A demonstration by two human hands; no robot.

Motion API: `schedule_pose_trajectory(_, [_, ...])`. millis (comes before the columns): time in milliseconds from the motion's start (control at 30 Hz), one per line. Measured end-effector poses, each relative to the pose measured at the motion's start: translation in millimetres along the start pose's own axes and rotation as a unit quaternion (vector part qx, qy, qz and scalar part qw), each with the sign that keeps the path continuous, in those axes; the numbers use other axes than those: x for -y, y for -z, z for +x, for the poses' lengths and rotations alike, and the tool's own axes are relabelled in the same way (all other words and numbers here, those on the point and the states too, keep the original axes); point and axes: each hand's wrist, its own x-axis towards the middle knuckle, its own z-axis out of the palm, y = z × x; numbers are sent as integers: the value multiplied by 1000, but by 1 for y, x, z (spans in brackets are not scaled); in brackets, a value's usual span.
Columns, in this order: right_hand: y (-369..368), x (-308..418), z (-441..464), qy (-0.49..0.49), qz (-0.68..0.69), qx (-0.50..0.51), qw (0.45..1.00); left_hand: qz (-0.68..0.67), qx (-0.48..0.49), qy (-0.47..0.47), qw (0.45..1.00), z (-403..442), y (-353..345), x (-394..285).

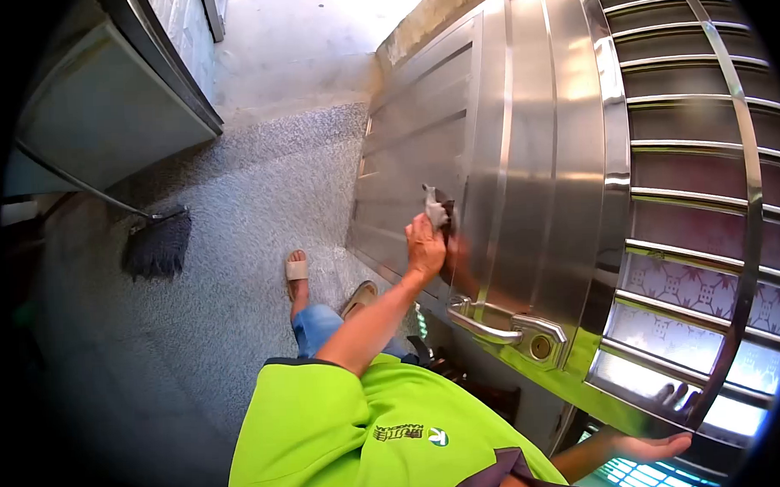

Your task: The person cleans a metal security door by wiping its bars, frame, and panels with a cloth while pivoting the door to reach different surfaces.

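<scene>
My left hand (426, 246) is closed around a crumpled grey-white cloth (436, 213), pressed against the steel door (500, 197). The hand and cloth reflect darkly in the polished metal. Below them a chrome handle (487, 322) with a keyhole plate (541, 347) juts out from the panel. At the lower right, my right hand (651, 448) lies at the door's edge with its visible fingers stretched out; it holds no loose item. Dark finger shapes show on the shiny glass above it, apparently a reflection.
Horizontal metal bars (692, 147) cover the door's patterned glass section. Speckled stone floor (236, 266) lies beneath my sandalled feet (296, 268). On the left, a broom (156, 243) rests near a pale panel (115, 107). A paler walkway (288, 41) continues beyond the threshold.
</scene>
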Motion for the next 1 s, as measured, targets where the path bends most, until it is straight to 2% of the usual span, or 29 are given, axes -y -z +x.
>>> schedule_pose_trajectory(33, [0,-1,2,-1,-3,2,1000,65,-15,3,998,3,-8,31])
schedule_pose_trajectory(100, [6,-5,8,3,22,13,1000,181,106,-4,978,-4,7,82])
schedule_pose_trajectory(133, [13,-7,11,7,34,13,999,191,168,139,957,-12,15,100])
schedule_pose_trajectory(167, [20,-10,14,17,25,9,999,196,225,276,913,-19,20,113])
schedule_pose_trajectory(200, [28,-14,19,47,4,9,999,181,229,306,906,-35,23,131])
schedule_pose_trajectory(233, [37,-18,24,93,-35,18,995,166,233,336,897,-51,23,140])
schedule_pose_trajectory(300, [57,-31,34,239,-148,40,959,151,196,336,909,-68,18,132])
schedule_pose_trajectory(367, [74,-44,50,404,-252,66,877,88,212,344,910,-55,31,86])
schedule_pose_trajectory(433, [85,-55,63,522,-302,77,794,-41,179,274,944,-31,28,49])
schedule_pose_trajectory(500, [91,-65,72,589,-317,81,739,-82,176,167,967,11,23,8])
schedule_pose_trajectory(567, [95,-72,77,621,-321,81,710,-69,99,115,986,59,15,-44])
schedule_pose_trajectory(600, [92,-71,75,620,-319,79,712,-39,108,116,987,81,10,-52])
schedule_pose_trajectory(633, [88,-67,73,641,-345,78,681,-11,116,119,986,100,7,-56])
schedule_pose_trajectory(667, [84,-64,72,661,-371,76,648,-24,88,83,992,116,6,-56])
schedule_pose_trajectory(767, [85,-63,73,665,-381,83,637,-36,26,6,999,171,-9,-57])
schedule_pose_trajectory(800, [99,-65,82,668,-386,84,631,3,28,0,1000,183,-20,-49])
schedule_pose_trajectory(867, [137,-74,114,667,-364,100,643,74,29,23,997,189,-41,-27])
schedule_pose_trajectory(900, [137,-68,109,641,-358,90,673,65,45,51,996,186,-32,-32])
schedule_pose_trajectory(967, [109,-54,74,501,-323,56,801,41,77,59,994,175,-25,-20])
schedule_pose_trajectory(1000, [92,-47,56,384,-262,38,884,30,93,59,994,162,-18,-19])
